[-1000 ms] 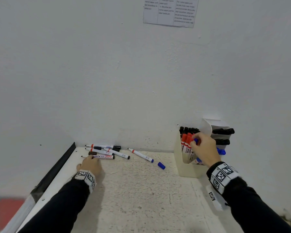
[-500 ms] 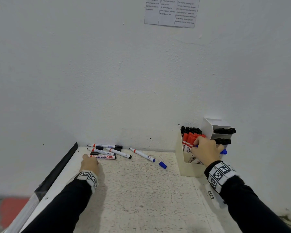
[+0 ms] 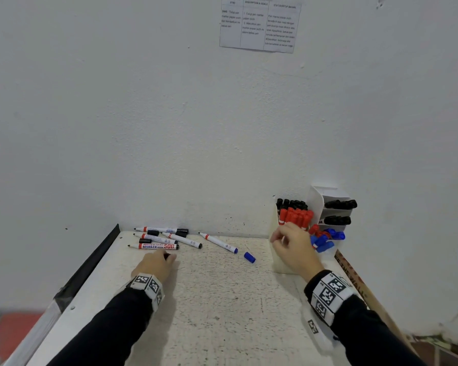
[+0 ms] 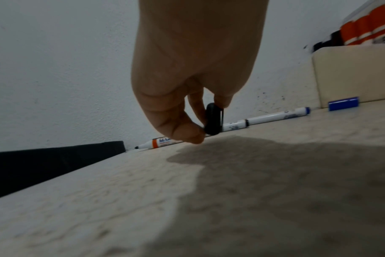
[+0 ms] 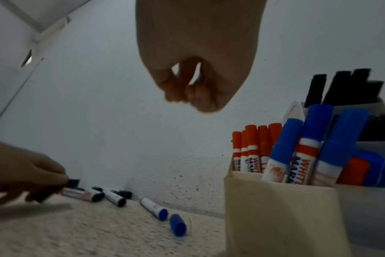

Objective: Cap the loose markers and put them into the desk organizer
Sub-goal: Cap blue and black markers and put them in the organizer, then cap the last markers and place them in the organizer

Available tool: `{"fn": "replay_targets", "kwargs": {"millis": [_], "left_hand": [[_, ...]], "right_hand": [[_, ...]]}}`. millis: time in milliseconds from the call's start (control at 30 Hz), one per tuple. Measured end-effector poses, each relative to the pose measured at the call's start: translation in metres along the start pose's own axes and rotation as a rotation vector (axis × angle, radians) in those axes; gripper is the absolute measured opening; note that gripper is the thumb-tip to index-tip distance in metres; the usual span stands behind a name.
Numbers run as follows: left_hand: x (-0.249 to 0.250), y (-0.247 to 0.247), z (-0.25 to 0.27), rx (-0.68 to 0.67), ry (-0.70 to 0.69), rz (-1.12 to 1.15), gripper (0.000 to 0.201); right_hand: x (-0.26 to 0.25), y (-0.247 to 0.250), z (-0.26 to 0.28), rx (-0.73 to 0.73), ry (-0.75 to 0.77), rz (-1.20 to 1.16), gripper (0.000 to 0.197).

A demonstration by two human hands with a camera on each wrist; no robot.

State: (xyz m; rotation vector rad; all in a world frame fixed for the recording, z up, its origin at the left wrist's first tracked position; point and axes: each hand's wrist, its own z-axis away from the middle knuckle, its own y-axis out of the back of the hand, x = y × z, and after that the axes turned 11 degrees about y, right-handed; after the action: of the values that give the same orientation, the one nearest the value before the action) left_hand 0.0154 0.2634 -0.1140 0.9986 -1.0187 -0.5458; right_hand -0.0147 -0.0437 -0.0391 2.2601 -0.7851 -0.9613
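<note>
Left hand (image 4: 193, 73) is hovering low over the table (image 3: 222, 299), thumb and fingers pinching a black cap (image 4: 213, 121) beside the uncapped markers (image 3: 158, 246). Right hand (image 3: 292, 249) is hanging before the desk organizer (image 5: 279, 213), fingers loosely curled, holding nothing. Its fingertips are blurred.
</note>
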Motion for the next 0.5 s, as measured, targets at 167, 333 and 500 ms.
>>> {"fn": "replay_targets", "kwargs": {"millis": [167, 333, 500], "left_hand": [[0.014, -0.008, 0.022, -0.073, 0.001, -0.015, 0.037], [0.024, -0.013, 0.042, -0.133, -0.018, 0.119, 0.027], [0.027, -0.019, 0.059, -0.137, -0.092, 0.216, 0.014]], "right_hand": [[0.009, 0.010, 0.015, -0.540, -0.374, -0.030, 0.009], [0.038, 0.031, 0.042, -0.657, -0.549, 0.354, 0.023], [0.063, 0.051, 0.078, -0.673, -0.727, 0.587, 0.035]]}}
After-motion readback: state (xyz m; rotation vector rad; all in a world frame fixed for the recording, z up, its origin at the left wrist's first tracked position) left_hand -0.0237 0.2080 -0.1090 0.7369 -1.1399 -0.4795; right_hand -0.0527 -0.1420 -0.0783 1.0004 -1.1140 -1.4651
